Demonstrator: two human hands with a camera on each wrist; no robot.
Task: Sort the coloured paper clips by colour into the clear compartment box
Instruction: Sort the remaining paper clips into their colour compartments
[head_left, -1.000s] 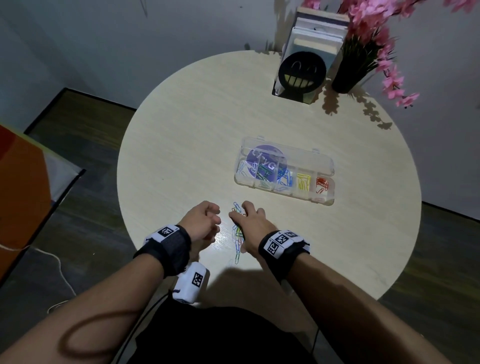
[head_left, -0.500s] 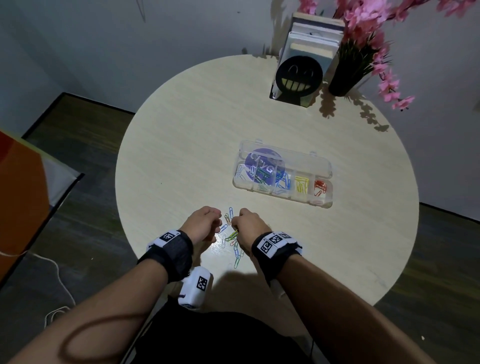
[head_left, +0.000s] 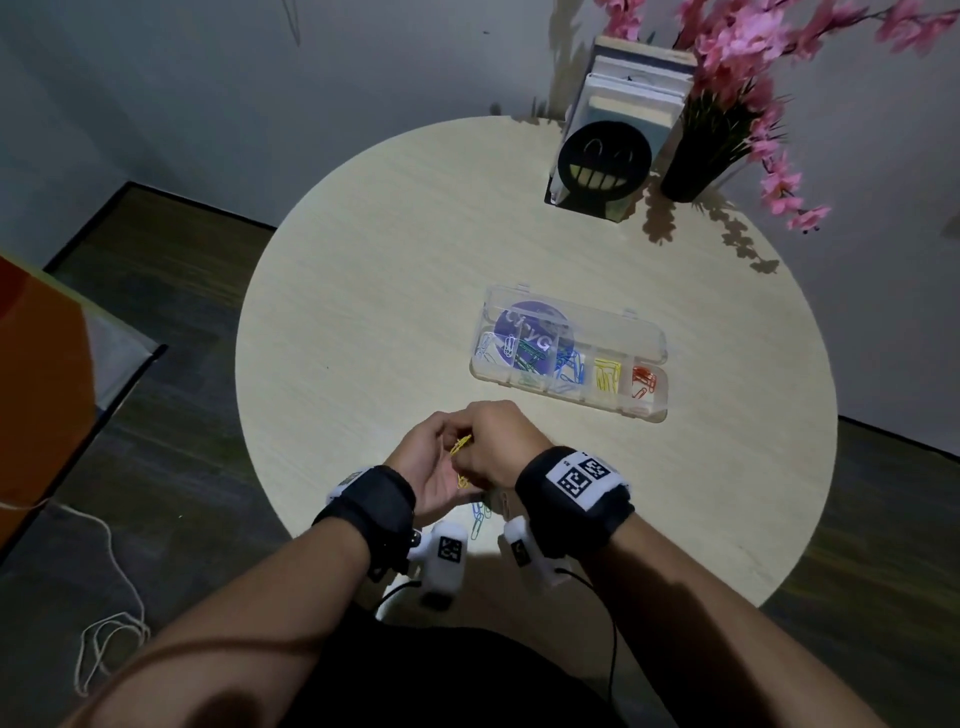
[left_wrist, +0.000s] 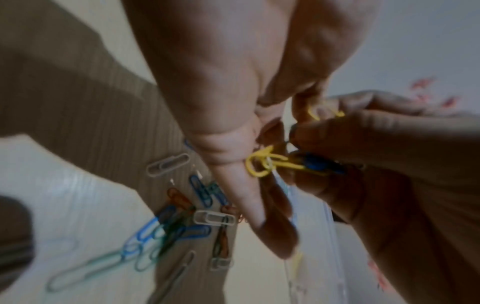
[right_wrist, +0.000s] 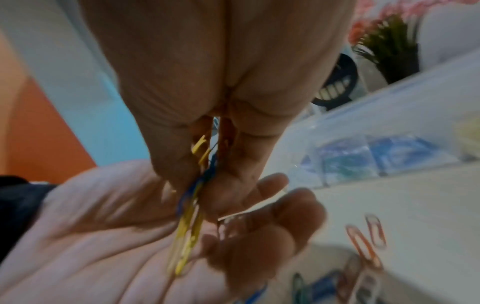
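My right hand (head_left: 493, 441) pinches a small bunch of yellow paper clips (head_left: 461, 447) with a blue one among them (right_wrist: 207, 174); they hang down from its fingers. My left hand (head_left: 431, 467) is turned palm up and cupped under the bunch, fingers loosely curled by its upper end. Both hands hover above the loose pile of mixed clips (head_left: 480, 517) near the table's front edge; blue, green, orange and white ones show (left_wrist: 182, 222). Beyond the hands the clear compartment box (head_left: 644, 332) lies with its lid back, holding white, green, blue, yellow and red clips in separate cells.
A black smiley-face book holder (head_left: 605, 156) with books and a dark vase of pink flowers (head_left: 701, 156) stand at the round table's far edge. A white cord (head_left: 104, 623) lies on the dark floor at left.
Both hands have risen off the pile on the table. The right hand has picked up yellow clips, and the left hand has turned palm up beneath them.
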